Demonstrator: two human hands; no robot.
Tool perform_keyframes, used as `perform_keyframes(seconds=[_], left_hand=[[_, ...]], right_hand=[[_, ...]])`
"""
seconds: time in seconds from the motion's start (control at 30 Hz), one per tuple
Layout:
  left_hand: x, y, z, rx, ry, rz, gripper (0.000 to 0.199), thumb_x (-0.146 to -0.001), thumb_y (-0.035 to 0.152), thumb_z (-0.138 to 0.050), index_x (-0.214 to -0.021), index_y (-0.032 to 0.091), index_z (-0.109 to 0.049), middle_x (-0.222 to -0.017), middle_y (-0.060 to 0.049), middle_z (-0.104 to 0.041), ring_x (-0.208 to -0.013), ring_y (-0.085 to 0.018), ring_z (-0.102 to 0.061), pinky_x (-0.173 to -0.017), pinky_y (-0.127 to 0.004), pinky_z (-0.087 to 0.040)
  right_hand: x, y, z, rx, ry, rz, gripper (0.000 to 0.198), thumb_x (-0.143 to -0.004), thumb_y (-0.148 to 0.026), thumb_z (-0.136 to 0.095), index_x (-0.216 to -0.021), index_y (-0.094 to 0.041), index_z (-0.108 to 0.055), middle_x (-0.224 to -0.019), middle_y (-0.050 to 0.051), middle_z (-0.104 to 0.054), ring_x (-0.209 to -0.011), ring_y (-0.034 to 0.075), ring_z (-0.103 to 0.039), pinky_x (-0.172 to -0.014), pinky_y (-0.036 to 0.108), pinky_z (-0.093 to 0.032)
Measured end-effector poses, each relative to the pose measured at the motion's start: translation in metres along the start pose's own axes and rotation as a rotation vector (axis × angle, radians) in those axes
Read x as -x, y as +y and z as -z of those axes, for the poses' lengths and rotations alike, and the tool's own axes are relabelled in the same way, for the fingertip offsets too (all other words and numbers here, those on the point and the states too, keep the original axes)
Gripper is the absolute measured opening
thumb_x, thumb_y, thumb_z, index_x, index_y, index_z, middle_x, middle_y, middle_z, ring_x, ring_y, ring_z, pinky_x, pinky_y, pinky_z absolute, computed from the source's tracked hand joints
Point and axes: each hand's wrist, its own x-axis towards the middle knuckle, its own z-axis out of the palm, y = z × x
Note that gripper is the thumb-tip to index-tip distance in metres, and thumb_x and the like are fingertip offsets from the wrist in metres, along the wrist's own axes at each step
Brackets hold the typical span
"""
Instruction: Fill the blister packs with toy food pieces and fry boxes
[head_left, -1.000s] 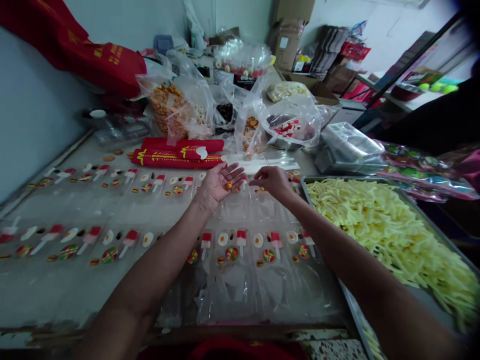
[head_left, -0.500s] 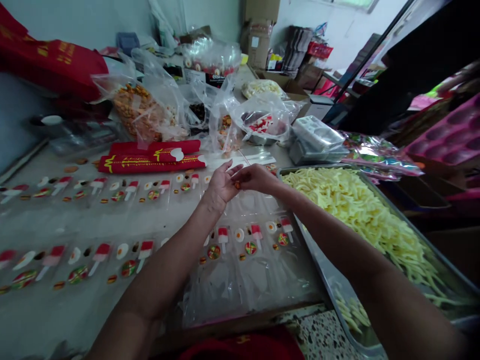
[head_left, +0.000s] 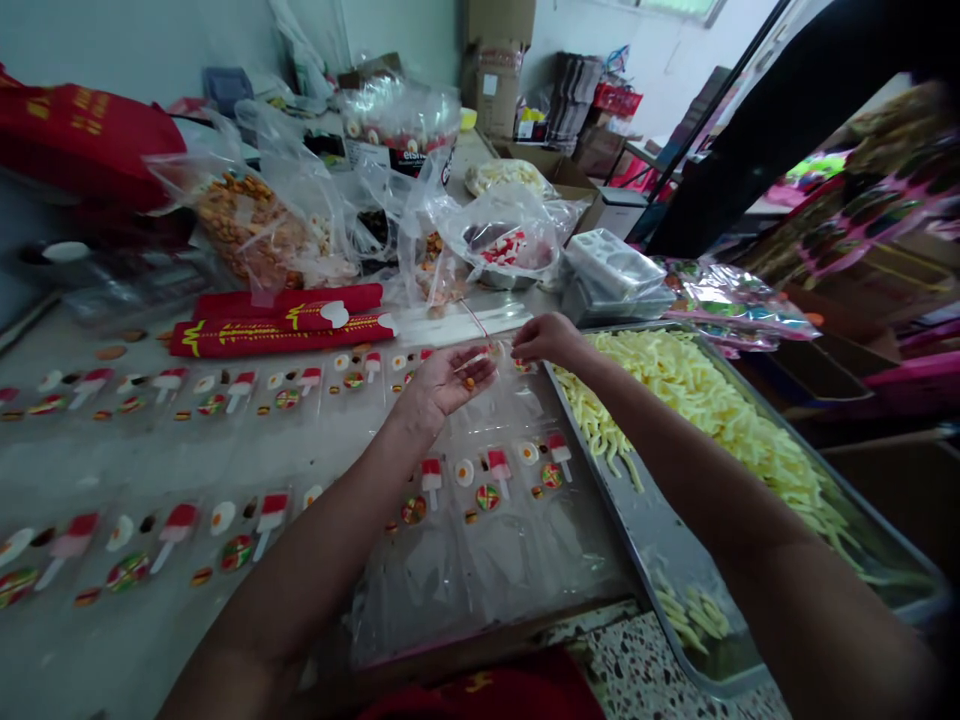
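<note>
My left hand [head_left: 456,380] is palm up over the upper row of clear plastic packets, fingers loosely extended. Small orange-brown pieces [head_left: 470,383] rest in its palm. To its right, my right hand [head_left: 546,338] points down with fingers pinched together, near the tray's back left corner; what they hold, if anything, is hidden. Under and beside the hands, flat packets [head_left: 431,570] lie in two rows. On them sit miniature fried eggs [head_left: 464,471], red-and-white popsicles [head_left: 499,470], round pizza-like pieces [head_left: 487,497] and tiny burgers [head_left: 471,517].
A metal tray [head_left: 637,560] of pale yellow fry-like strips [head_left: 720,400] stands at the right. Behind the packets lie red printed sheets [head_left: 285,325], a bag of orange-brown pieces [head_left: 251,225], a bowl in plastic [head_left: 510,250] and stacked clear trays [head_left: 619,275].
My hands have moved apart: the right has left the left palm and shifted right. My left hand has opened out, showing the pieces. The view has shifted slightly.
</note>
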Motion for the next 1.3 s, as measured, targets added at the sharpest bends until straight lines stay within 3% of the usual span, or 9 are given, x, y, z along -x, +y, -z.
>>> perform_keyframes(seconds=[0.17,0.27,0.5,0.67,0.83,0.93,1.03,1.17,1.3], left_hand=[[0.004,0.005,0.01,0.065,-0.024,-0.078,0.027,-0.088,0.013,-0.05,-0.11,0.012,-0.067,-0.084,-0.013,-0.074,-0.085,-0.022,-0.074,-0.089,-0.038,-0.058],[0.004,0.006,0.012,0.061,-0.083,-0.076,0.027,-0.09,0.016,-0.052,-0.112,0.012,-0.067,-0.087,-0.013,-0.076,-0.09,-0.023,-0.074,-0.092,-0.038,-0.057],[0.003,0.009,0.013,-0.059,-0.062,-0.04,0.027,-0.091,0.024,-0.054,-0.11,0.012,-0.068,-0.096,-0.015,-0.075,-0.103,-0.025,-0.071,-0.102,-0.041,-0.052],[0.004,0.01,0.021,-0.117,-0.004,-0.045,0.031,-0.089,0.021,-0.055,-0.116,0.015,-0.068,-0.101,-0.014,-0.075,-0.107,-0.027,-0.069,-0.098,-0.041,-0.056],[0.007,0.009,0.026,-0.123,-0.007,-0.08,0.034,-0.089,0.019,-0.054,-0.12,0.015,-0.066,-0.104,-0.015,-0.074,-0.109,-0.028,-0.069,-0.098,-0.043,-0.056],[0.011,0.012,0.025,-0.142,-0.045,-0.065,0.033,-0.091,0.023,-0.053,-0.12,0.015,-0.066,-0.109,-0.016,-0.074,-0.112,-0.028,-0.068,-0.1,-0.044,-0.055],[0.021,0.014,0.025,-0.107,-0.055,-0.085,0.03,-0.093,0.023,-0.051,-0.115,0.013,-0.068,-0.098,-0.016,-0.074,-0.103,-0.027,-0.072,-0.094,-0.042,-0.058],[0.032,0.018,0.039,-0.036,0.046,-0.071,0.026,-0.09,0.005,-0.047,-0.102,0.011,-0.069,-0.081,-0.012,-0.074,-0.081,-0.02,-0.076,-0.07,-0.026,-0.061],[0.04,0.032,0.064,-0.015,0.106,-0.218,0.023,-0.084,-0.004,-0.055,-0.095,0.012,-0.069,-0.081,-0.012,-0.075,-0.074,-0.017,-0.076,-0.066,-0.019,-0.06]], right_hand=[[0.002,0.024,-0.013,0.309,-0.006,0.034,0.01,-0.074,-0.023,-0.079,-0.077,-0.013,-0.08,-0.056,0.002,-0.069,-0.055,0.014,-0.065,-0.052,0.02,-0.045],[0.002,0.027,-0.022,0.517,0.088,0.084,0.011,-0.074,-0.025,-0.08,-0.079,-0.016,-0.082,-0.06,0.003,-0.071,-0.06,0.015,-0.066,-0.055,0.021,-0.042],[-0.014,0.024,-0.015,0.447,0.0,-0.027,0.025,-0.069,-0.031,-0.088,-0.081,-0.01,-0.08,-0.063,0.006,-0.071,-0.059,0.016,-0.065,-0.057,0.022,-0.043],[0.013,0.01,-0.03,0.845,0.106,0.153,0.016,-0.086,-0.018,-0.071,-0.095,-0.01,-0.08,-0.094,0.017,-0.076,-0.089,0.028,-0.07,-0.077,0.033,-0.05],[0.046,0.01,-0.058,1.098,0.07,0.284,0.039,-0.09,0.0,-0.043,-0.111,-0.007,-0.075,-0.116,0.022,-0.068,-0.104,0.03,-0.064,-0.088,0.038,-0.048],[0.053,0.015,-0.073,1.149,0.077,0.313,0.037,-0.09,-0.002,-0.044,-0.109,-0.007,-0.075,-0.119,0.023,-0.066,-0.112,0.033,-0.059,-0.097,0.044,-0.043],[0.057,0.011,-0.075,1.131,0.05,0.311,0.031,-0.089,-0.006,-0.049,-0.102,-0.007,-0.077,-0.119,0.025,-0.066,-0.115,0.036,-0.057,-0.099,0.047,-0.042],[0.049,0.011,-0.056,0.956,0.045,0.175,0.027,-0.088,-0.012,-0.052,-0.086,-0.011,-0.079,-0.095,0.021,-0.074,-0.092,0.028,-0.068,-0.078,0.034,-0.046],[0.027,0.023,-0.036,0.769,0.097,0.181,0.02,-0.088,-0.03,-0.06,-0.086,-0.024,-0.08,-0.087,0.01,-0.077,-0.086,0.027,-0.072,-0.065,0.031,-0.042]])
